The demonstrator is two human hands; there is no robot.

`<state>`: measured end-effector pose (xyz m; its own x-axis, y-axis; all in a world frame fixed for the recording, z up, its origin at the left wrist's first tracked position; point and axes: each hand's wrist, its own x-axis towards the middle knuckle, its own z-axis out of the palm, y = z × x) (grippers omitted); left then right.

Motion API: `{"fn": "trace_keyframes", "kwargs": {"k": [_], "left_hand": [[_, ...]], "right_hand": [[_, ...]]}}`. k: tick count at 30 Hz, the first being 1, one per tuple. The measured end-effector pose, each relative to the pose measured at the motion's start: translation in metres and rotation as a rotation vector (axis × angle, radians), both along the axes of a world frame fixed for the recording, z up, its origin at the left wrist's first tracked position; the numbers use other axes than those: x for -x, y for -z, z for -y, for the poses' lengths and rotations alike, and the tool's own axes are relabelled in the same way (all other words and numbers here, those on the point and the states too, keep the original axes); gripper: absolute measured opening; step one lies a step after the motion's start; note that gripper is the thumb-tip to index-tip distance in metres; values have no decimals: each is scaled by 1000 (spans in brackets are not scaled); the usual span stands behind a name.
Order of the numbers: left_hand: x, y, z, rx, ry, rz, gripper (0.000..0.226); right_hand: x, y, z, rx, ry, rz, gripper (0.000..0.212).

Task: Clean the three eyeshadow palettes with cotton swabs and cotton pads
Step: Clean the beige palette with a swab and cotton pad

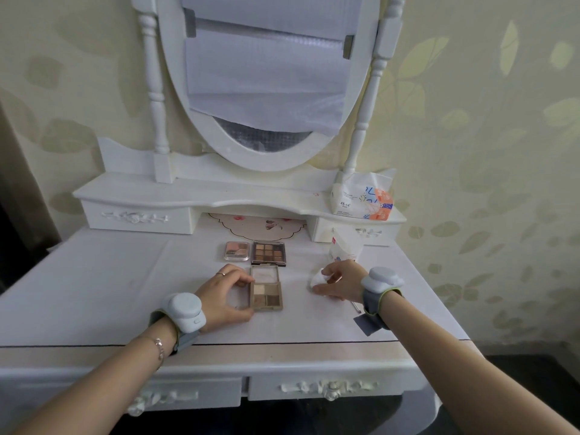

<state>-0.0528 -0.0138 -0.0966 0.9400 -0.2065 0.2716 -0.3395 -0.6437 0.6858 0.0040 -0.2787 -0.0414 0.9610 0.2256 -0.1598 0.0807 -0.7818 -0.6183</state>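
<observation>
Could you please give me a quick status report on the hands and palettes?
Left hand steadies open four-pan palette. Right hand pinches cotton pad. Two palettes wait behind; nothing blocking.

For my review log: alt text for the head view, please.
At a white dressing table, the left hand holds an open four-pan palette by its left edge while the right hand pinches a cotton pad. Two more palettes, pink and brown, lie behind.
</observation>
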Motion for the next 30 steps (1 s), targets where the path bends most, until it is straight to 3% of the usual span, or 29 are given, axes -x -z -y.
{"fn": "trace_keyframes", "kwargs": {"k": [5, 8, 13, 19, 26, 30], "left_hand": [[0, 0, 0, -4, -3, -15, 52], [0, -1, 0, 4, 3, -16, 51], [-1, 1, 0, 6, -5, 5, 65], [0, 0, 0, 20, -1, -20, 57], [1, -2, 0, -5, 3, -42, 63], [1, -3, 0, -13, -8, -55, 63]], "right_hand": [[0, -4, -1, 63, -2, 6, 43], [0, -10, -7, -21, 62, -41, 47], [-2, -10, -8, 3, 25, -14, 27], [-8, -9, -6, -39, 69, 0, 13], [-14, -32, -22, 338, 10, 162, 23], [-5, -40, -43, 127, -80, 130, 13]]}}
